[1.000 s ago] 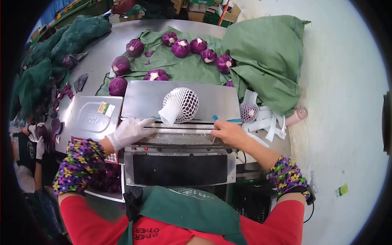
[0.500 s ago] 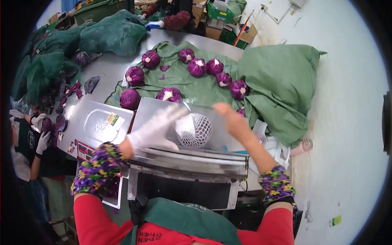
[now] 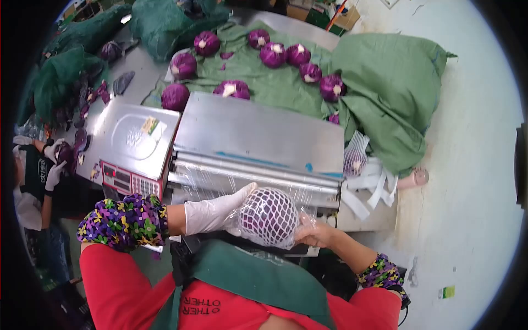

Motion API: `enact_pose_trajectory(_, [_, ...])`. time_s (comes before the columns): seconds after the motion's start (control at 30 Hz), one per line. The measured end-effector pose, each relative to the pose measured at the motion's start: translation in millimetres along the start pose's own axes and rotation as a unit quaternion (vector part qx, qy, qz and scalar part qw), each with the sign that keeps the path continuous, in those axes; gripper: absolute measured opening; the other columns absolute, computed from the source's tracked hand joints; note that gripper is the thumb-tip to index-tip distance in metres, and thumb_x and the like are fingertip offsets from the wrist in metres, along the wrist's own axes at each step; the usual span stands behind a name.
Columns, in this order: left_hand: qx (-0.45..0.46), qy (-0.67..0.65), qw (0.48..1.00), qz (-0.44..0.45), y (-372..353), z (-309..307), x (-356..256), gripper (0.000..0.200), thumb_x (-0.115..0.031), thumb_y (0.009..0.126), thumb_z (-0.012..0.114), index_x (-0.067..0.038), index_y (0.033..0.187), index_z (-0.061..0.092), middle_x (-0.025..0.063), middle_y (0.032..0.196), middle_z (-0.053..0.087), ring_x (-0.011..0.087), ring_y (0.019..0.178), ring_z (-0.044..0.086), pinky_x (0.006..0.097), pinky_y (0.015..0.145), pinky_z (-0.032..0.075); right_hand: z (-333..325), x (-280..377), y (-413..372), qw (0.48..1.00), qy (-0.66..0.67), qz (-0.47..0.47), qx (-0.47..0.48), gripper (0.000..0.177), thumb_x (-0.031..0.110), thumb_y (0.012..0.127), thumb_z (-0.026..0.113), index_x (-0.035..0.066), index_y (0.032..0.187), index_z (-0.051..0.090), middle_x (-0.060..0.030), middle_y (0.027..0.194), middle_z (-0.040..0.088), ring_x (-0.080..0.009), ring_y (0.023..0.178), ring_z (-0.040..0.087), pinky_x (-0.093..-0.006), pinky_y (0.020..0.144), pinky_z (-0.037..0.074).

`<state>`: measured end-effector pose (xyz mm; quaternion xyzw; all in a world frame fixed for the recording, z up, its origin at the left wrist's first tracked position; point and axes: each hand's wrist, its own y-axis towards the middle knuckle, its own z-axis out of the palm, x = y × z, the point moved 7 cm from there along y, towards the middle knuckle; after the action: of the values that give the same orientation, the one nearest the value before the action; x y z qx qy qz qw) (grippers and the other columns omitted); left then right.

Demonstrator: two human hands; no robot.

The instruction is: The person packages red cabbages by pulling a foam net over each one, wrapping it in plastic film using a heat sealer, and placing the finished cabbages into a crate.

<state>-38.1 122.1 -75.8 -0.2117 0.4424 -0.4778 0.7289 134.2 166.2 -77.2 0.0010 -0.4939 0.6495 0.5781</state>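
A red cabbage [image 3: 268,217] in a white foam net is held close to my apron, in front of a metal film-wrapping machine [image 3: 256,132]. Transparent cling film [image 3: 206,179] lies around the cabbage and stretches back to the machine's rollers. My left hand [image 3: 223,212], in a white glove, grips the cabbage's left side. On the opposite side, my bare right hand [image 3: 313,231] closes its fingers around the film and cabbage. The fingertips of both hands are partly hidden by the cabbage and film.
A digital scale [image 3: 135,143] stands left of the machine. Several red cabbages [image 3: 273,55] lie on green cloth [image 3: 247,66] behind it. Foam nets [image 3: 371,187] and a full green sack [image 3: 390,82] are at right. A co-worker's gloved hands [image 3: 55,170] hold cabbage at far left.
The netted cabbage has come off the machine's top plate toward my body. Both hands have moved down onto its sides, and film now stretches from the rollers to it.
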Motion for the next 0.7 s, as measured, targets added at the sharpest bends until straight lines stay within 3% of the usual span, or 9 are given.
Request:
enact_pose_trajectory(0.2, [0.025, -0.166, 0.985, -0.028, 18.4, 10.9, 75.1, 0.068, -0.063, 0.092, 0.024, -0.011, 0.130, 0.046, 0.0079, 0.121, 0.056, 0.0240, 0.105, 0.053, 0.0386, 0.091, 0.043, 5.2, -90.9, -1.1, 0.993, 0.113, 0.034, 0.010, 0.072, 0.009, 0.075, 0.067, 0.010, 0.138, 0.032, -0.0065, 0.124, 0.052, -0.0207, 0.111, 0.054, -0.0375, 0.094, 0.045])
enact_pose_trajectory(0.33, [0.042, -0.192, 0.980, 0.020, 21.5, -14.4, 96.2, 0.050, -0.049, 0.096, 0.037, -0.012, 0.128, 0.049, 0.0076, 0.115, 0.059, 0.0229, 0.102, 0.056, 0.0377, 0.091, 0.045, -10.0, -115.6, 6.9, 0.994, 0.103, -0.012, -0.020, 0.063, 0.016, 0.083, 0.063, 0.009, 0.138, 0.032, -0.0092, 0.126, 0.051, -0.0219, 0.111, 0.054, -0.0387, 0.094, 0.045])
enact_pose_trajectory(0.4, [-0.061, 0.165, 0.964, 0.197, -26.6, -21.1, 78.6, 0.036, -0.030, 0.095, 0.051, -0.009, 0.124, 0.052, 0.0064, 0.109, 0.062, 0.0201, 0.090, 0.061, 0.0317, 0.083, 0.049, -9.5, -121.1, -5.7, 0.982, 0.177, -0.043, -0.054, 0.060, 0.018, 0.086, 0.060, 0.008, 0.138, 0.031, -0.0110, 0.127, 0.050, -0.0229, 0.112, 0.054, -0.0386, 0.094, 0.045])
enact_pose_trajectory(0.43, [-0.061, 0.168, 0.964, 0.198, -40.3, -23.9, 89.8, 0.036, -0.030, 0.095, 0.051, -0.009, 0.124, 0.052, 0.0064, 0.109, 0.062, 0.0201, 0.090, 0.061, 0.0317, 0.083, 0.049, -11.9, -126.1, -12.7, 0.962, 0.250, -0.072, -0.086, 0.057, 0.019, 0.089, 0.057, 0.006, 0.138, 0.031, -0.0128, 0.127, 0.050, -0.0238, 0.113, 0.053, -0.0386, 0.095, 0.044])
enact_pose_trajectory(0.5, [-0.284, 0.468, 0.713, 0.439, -92.4, -25.5, 80.9, 0.021, -0.018, 0.093, 0.054, -0.005, 0.108, 0.058, 0.0062, 0.096, 0.064, 0.0186, 0.092, 0.060, 0.0298, 0.082, 0.047, -18.8, -152.1, -22.7, 0.968, 0.132, -0.112, -0.182, 0.041, 0.025, 0.094, 0.048, 0.002, 0.128, 0.043, -0.0163, 0.118, 0.056, -0.0246, 0.106, 0.058, -0.0359, 0.091, 0.047])
enact_pose_trajectory(0.57, [-0.323, 0.404, 0.738, 0.433, -91.6, -39.2, 90.3, 0.019, -0.021, 0.095, 0.051, -0.005, 0.101, 0.058, 0.0038, 0.084, 0.060, 0.0154, 0.080, 0.057, 0.0272, 0.072, 0.045, -12.5, -144.6, -48.8, 0.928, -0.032, -0.164, -0.333, 0.030, 0.025, 0.097, 0.043, 0.000, 0.108, 0.054, -0.0167, 0.104, 0.061, -0.0235, 0.093, 0.063, -0.0325, 0.083, 0.051])
enact_pose_trajectory(0.6, [-0.360, 0.337, 0.759, 0.424, -92.3, -49.1, 93.1, 0.022, -0.024, 0.097, 0.047, -0.005, 0.095, 0.057, 0.0014, 0.072, 0.057, 0.0122, 0.068, 0.055, 0.0247, 0.063, 0.044, -10.0, -133.3, -52.4, 0.890, 0.014, -0.230, -0.394, 0.029, 0.024, 0.098, 0.041, 0.001, 0.088, 0.056, -0.0091, 0.076, 0.061, -0.0153, 0.066, 0.062, -0.0262, 0.062, 0.051])
enact_pose_trajectory(0.63, [-0.358, 0.338, 0.761, 0.423, -88.7, -44.6, 89.0, 0.022, -0.024, 0.097, 0.047, -0.005, 0.095, 0.057, 0.0014, 0.072, 0.057, 0.0122, 0.068, 0.055, 0.0247, 0.063, 0.044, -14.3, -128.8, -50.8, 0.889, 0.017, -0.229, -0.396, 0.029, 0.024, 0.098, 0.041, 0.001, 0.088, 0.056, -0.0091, 0.076, 0.061, -0.0153, 0.066, 0.062, -0.0262, 0.062, 0.051])
enact_pose_trajectory(0.7, [-0.285, -0.045, 0.883, 0.370, -66.8, -48.3, 90.0, 0.026, -0.027, 0.099, 0.043, -0.008, 0.084, 0.054, -0.0031, 0.059, 0.044, 0.0069, 0.051, 0.039, 0.0218, 0.048, 0.031, -28.4, -111.9, -55.6, 0.853, 0.053, -0.283, -0.436, 0.024, 0.025, 0.097, 0.044, 0.006, 0.085, 0.050, -0.0007, 0.059, 0.046, -0.0094, 0.046, 0.044, -0.0237, 0.044, 0.038])
